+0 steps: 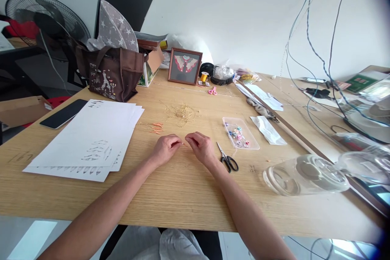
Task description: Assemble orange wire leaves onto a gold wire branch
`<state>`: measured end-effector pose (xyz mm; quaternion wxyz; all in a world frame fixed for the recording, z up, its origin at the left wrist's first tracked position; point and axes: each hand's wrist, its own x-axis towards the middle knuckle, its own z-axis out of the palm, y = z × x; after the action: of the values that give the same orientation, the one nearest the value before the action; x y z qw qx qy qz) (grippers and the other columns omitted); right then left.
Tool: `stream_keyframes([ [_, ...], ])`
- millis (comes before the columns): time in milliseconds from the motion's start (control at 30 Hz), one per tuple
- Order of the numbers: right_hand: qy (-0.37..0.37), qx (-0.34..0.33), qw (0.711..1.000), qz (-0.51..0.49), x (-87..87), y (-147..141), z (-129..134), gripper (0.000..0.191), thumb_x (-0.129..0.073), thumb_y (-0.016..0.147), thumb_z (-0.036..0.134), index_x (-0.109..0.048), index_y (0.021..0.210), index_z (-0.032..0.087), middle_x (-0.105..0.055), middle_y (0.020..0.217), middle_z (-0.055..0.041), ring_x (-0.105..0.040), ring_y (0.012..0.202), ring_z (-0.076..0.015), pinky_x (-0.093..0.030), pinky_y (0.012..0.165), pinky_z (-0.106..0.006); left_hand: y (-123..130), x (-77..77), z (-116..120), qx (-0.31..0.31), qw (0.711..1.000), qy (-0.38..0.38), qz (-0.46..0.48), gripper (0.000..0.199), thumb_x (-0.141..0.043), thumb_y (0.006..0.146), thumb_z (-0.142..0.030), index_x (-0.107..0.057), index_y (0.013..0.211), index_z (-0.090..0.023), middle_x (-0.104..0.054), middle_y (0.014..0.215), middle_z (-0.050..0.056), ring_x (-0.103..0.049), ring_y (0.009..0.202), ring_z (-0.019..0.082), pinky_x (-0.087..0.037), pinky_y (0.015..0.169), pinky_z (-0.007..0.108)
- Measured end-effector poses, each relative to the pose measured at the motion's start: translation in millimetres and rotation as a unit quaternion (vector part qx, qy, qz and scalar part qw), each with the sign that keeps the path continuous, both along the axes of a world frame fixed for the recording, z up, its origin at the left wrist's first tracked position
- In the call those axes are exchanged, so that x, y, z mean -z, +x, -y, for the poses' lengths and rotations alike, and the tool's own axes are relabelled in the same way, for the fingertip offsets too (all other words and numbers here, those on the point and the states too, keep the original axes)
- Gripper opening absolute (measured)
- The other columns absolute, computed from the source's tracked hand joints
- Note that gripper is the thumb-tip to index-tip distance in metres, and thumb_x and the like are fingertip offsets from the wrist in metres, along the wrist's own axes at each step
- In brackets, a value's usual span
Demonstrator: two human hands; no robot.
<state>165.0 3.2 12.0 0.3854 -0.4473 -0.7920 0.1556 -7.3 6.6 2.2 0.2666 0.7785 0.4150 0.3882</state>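
Note:
Above the middle of the table, my left hand point(167, 148) and my right hand point(201, 147) are close together, both with fingers pinched. Between their fingertips shows a thin orange thread-like strand point(186, 145); its ends are hidden in the fingers. Left of my left hand lie several small orange thread-wrapped pieces point(156, 128) on fine wires. A loose tangle of gold wire point(182, 113) is just beyond both hands. Black-handled scissors point(228, 160) rest beside my right wrist, blades partly apart. Farther right, a clear plastic tray point(252, 140) holds several small spools and beads.
Paper sheets with small drawings point(82, 130) and a dark tablet-like slab point(63, 113) lie left. A brown bag point(114, 73), framed butterfly piece point(185, 66), yellow spool point(204, 76) and pink scissors point(212, 90) stand or lie behind. A clear bottle point(304, 174) lies at right.

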Motion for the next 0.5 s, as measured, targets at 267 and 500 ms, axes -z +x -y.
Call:
stream_keyframes([
  [267,-0.083,-0.020,0.994,-0.066,8.1,3,-8,0.018,-0.049,0.085,0.026,-0.062,0.077,0.016,-0.061,0.069,-0.0016,-0.055,0.063,-0.0119,-0.040,0.058,-0.021,2,-8.2,5,0.026,0.993,-0.069,0.095,0.013,-0.054,0.080,-0.025,-0.062,0.075,-0.016,-0.059,0.068,0.000,-0.051,0.063,0.010,-0.040,0.060,0.020],
  [500,-0.092,-0.051,0.993,-0.055,9.1,-9,1,0.020,-0.049,0.085,0.026,-0.064,0.076,0.016,-0.062,0.067,-0.0012,-0.054,0.060,-0.0118,-0.039,0.056,-0.021,-1,-3.3,-1,-0.073,0.976,-0.113,0.169,0.018,-0.057,0.075,-0.031,-0.061,0.070,-0.015,-0.059,0.061,-0.001,-0.050,0.055,0.010,-0.040,0.055,0.020],
])
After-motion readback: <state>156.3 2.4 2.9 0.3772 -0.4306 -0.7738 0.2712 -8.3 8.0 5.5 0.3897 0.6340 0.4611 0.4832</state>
